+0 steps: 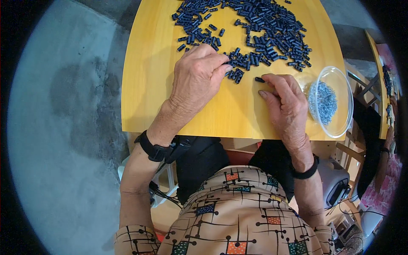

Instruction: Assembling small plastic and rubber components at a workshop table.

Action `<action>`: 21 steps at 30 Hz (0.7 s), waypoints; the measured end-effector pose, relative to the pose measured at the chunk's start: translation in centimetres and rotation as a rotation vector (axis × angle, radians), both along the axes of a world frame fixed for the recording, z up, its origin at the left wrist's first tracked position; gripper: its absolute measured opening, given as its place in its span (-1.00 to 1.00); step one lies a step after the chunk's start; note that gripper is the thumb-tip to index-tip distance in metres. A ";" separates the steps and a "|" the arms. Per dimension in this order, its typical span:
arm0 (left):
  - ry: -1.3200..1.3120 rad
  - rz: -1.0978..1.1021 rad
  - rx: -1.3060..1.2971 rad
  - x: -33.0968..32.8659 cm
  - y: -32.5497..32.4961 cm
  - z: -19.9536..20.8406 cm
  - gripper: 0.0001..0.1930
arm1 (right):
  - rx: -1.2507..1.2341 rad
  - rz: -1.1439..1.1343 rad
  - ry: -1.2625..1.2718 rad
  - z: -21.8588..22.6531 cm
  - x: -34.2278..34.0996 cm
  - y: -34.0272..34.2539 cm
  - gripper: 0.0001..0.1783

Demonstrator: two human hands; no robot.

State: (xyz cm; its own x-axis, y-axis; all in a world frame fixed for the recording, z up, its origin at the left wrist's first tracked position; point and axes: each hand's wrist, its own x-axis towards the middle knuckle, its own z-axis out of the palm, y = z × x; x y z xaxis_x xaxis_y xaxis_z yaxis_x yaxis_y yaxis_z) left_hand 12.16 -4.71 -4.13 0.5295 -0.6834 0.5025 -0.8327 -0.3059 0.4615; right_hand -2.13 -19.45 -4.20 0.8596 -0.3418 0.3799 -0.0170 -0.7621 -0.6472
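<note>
Small black cylindrical pieces [272,34], several with lighter openings in their sides, lie heaped on the yellow wooden table [148,85]. My left hand [197,76] reaches the near edge of the heap, thumb and index finger pinched together. Whatever is between those fingertips blends into the dark pieces behind them. At my right hand [285,100], the fingers are curled, and one black cylinder [259,79] sticks out leftward from the index fingertip. The thumb tip is slightly below that cylinder. Right of this hand stands a clear round plastic tub [349,102] holding many tiny silvery metal parts [326,104].
The tub is close to the table's right front corner. My lap is just below the front edge. At the far right, another person's arm [382,168] reaches to a second table [374,51] with dark pieces. A grey plastic case [333,180] is below, with cables around it.
</note>
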 end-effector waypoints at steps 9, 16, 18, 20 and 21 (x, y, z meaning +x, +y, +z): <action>-0.014 0.098 -0.016 -0.1 -0.9 0.0 -0.87 | 0.027 0.023 -0.034 0.1 -0.3 -0.1 -0.70; 0.043 0.131 -0.121 -0.7 0.3 0.5 -0.86 | 0.055 0.040 -0.030 0.2 -0.5 -0.1 -0.68; 0.055 0.138 -0.104 -1.2 1.1 0.7 -0.87 | 0.028 0.037 -0.017 0.1 -0.5 -0.2 -0.67; 0.050 0.128 -0.075 -1.6 1.7 0.7 -0.88 | 0.002 0.035 -0.004 0.2 -0.6 -0.2 -0.66; 0.049 0.130 -0.073 -1.8 1.9 0.7 -0.88 | 0.000 0.037 0.003 0.3 -0.6 -0.2 -0.65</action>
